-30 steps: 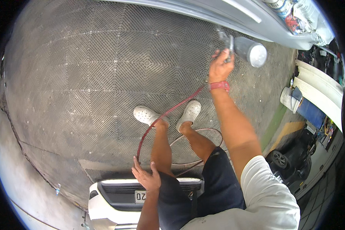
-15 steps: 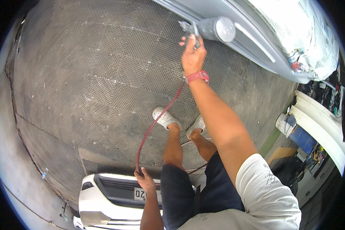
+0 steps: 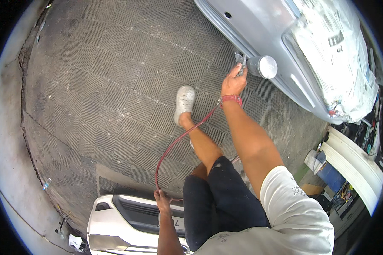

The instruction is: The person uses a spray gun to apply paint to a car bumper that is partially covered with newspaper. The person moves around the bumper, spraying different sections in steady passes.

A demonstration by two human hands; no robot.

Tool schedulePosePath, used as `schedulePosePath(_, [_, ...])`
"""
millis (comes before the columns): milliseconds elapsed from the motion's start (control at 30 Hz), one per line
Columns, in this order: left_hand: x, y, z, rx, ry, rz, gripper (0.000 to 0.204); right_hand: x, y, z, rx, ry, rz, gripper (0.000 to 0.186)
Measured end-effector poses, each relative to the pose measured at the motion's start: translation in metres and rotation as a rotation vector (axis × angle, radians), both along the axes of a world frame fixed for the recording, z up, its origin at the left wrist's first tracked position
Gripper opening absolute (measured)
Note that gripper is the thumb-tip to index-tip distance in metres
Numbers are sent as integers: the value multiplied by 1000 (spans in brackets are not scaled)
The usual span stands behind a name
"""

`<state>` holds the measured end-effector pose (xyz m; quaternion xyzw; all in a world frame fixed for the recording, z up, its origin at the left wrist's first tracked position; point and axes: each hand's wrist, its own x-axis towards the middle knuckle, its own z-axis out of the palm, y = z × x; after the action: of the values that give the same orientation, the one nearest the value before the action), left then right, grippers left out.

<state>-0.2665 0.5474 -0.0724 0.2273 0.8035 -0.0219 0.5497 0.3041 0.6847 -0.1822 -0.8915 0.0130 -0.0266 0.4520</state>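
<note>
My right hand (image 3: 234, 83) is closed around the handle of a spray gun (image 3: 241, 60), whose grey cup (image 3: 256, 67) has a pale round end. The gun is close beside the lower edge of a grey painted car panel (image 3: 259, 25); whether spray comes out I cannot tell. From near my right wrist a dark red air hose (image 3: 168, 152) curves down to my left hand (image 3: 162, 200), which is closed on it. That hand is by a white car bumper (image 3: 110, 227) with a black grille and a plate.
Newspaper and clear plastic (image 3: 332, 55) cover part of the grey panel. A bucket (image 3: 314, 161), a blue container (image 3: 332, 177) and curved white panels (image 3: 353, 163) are at right. Patterned, dusty floor (image 3: 106, 93) reaches a pale wall (image 3: 6, 140); a small bottle (image 3: 47, 184) lies near it.
One clog-shod foot has stepped forward. My right hand and the spray gun now appear farther right and lower in view, and more of the grey panel shows. My left hand keeps hold of the hose.
</note>
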Motion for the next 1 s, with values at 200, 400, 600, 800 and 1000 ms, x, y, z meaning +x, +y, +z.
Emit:
schedulePosePath(200, [31,87,1,56,137,-197,44,10,139,-8,-10,-124,117,50])
schedulePosePath(400, [53,180,22,88,270,-475,65,17,254,-5,101,-120,141,50])
schedulePosePath(600, [65,282,49,133,390,-626,66,14,291,-2,231,-14,85,52])
schedulePosePath(800, [49,377,62,281,528,-733,61,11,316,3,89,-97,-136,52])
schedulePosePath(1000, [41,503,43,400,541,-981,66,23,384,28,405,-24,-168,53])
